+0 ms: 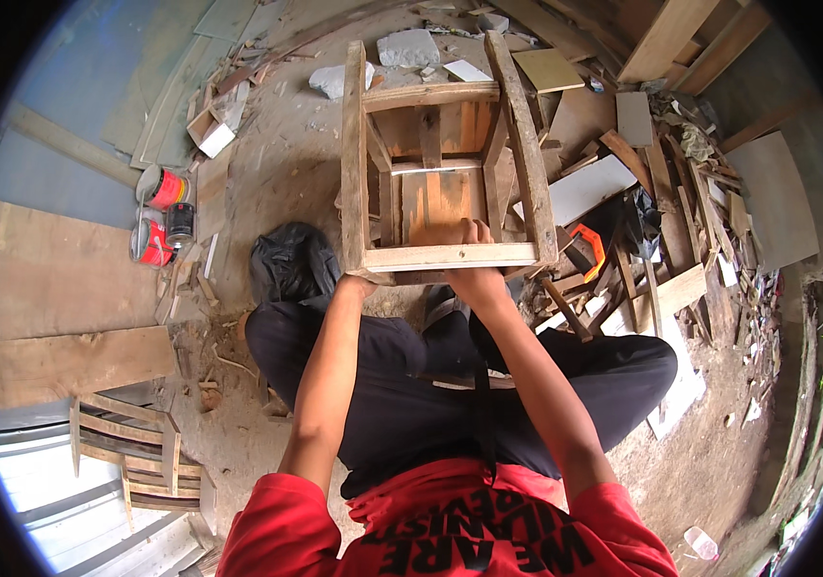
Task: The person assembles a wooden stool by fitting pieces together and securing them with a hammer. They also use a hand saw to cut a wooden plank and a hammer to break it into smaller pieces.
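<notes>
An unpainted wooden stool frame (450, 256) is tipped in front of me above my crossed legs, its legs stretching away from me. Inside it show cross rails and a flat wooden panel (440, 200). My right hand (474, 260) comes up behind the near rail, and its curled fingers reach over the inner side. At the near left corner, my left hand (357, 285) presses against the frame from below. Most of its fingers are hidden behind the wood, though it appears to hold that corner.
Paint cans (163, 216) stand to the left. A black bag (292, 262) lies by my left knee. At right, an orange-handled saw (587, 252) lies among wood offcuts (657, 288). Slatted wooden pieces (137, 447) sit at lower left, and stone blocks (407, 48) lie beyond the frame.
</notes>
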A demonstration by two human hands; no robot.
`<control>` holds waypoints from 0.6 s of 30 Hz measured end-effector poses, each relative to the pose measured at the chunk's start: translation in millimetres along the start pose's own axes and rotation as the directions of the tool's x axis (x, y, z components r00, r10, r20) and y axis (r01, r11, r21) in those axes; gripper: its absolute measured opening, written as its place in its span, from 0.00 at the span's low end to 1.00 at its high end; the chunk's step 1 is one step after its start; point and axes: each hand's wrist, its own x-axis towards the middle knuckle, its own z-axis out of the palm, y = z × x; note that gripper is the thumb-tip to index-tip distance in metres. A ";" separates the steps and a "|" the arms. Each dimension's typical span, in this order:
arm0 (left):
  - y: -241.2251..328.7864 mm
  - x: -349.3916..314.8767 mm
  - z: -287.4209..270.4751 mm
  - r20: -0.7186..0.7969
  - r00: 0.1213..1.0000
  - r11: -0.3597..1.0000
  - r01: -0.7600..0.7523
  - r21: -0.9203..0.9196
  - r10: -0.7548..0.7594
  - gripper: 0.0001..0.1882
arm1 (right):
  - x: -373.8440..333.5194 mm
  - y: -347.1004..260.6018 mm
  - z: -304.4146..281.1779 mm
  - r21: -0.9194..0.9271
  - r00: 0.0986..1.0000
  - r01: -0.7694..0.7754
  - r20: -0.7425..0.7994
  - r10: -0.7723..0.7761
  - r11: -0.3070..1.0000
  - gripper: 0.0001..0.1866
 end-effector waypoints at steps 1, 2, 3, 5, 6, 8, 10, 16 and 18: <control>16.8 -10.7 13.6 -0.024 1.000 0.981 0.011 0.192 -0.006 0.30 | 4.7 0.6 3.3 -0.016 1.000 0.011 -0.006 -0.011 1.000 0.32; 8.9 2.7 3.2 -0.064 0.994 0.992 -0.087 0.086 0.093 0.31 | 9.4 3.0 8.7 0.001 0.999 -0.020 0.027 0.020 1.000 0.31; 10.5 7.5 -1.4 -0.220 0.950 0.965 -0.182 0.188 0.222 0.32 | 10.8 1.7 11.5 -0.010 0.999 -0.038 0.027 0.038 0.999 0.31; 14.4 13.7 -12.7 -0.465 0.741 0.858 -0.298 0.419 0.484 0.36 | 10.2 -2.9 17.2 -0.032 0.997 -0.073 0.025 0.074 0.997 0.30; 40.1 -8.9 40.0 -0.460 0.798 0.908 -0.248 0.338 0.390 0.24 | 6.1 10.7 7.7 -0.033 0.985 -0.166 0.037 0.168 0.985 0.32; 34.3 -11.6 -28.5 -0.499 0.698 0.853 -0.481 0.205 0.514 0.21 | 1.5 -14.9 11.4 -0.002 0.995 -0.099 -0.008 0.099 0.995 0.33; 37.6 -16.8 -32.4 -0.561 0.637 0.798 -0.599 0.074 0.530 0.16 | -9.7 -19.4 10.1 0.033 0.996 -0.060 -0.064 0.062 0.998 0.33; 28.2 -116.9 46.7 -0.626 0.627 0.771 -0.634 -0.064 0.463 0.09 | -26.3 -26.5 -11.9 0.116 1.000 -0.011 0.004 0.011 0.993 0.30; -0.9 -143.0 66.7 -0.513 0.714 0.840 -0.542 0.027 0.477 0.09 | -30.4 -27.4 -14.0 0.183 1.000 -0.015 0.004 0.014 0.983 0.27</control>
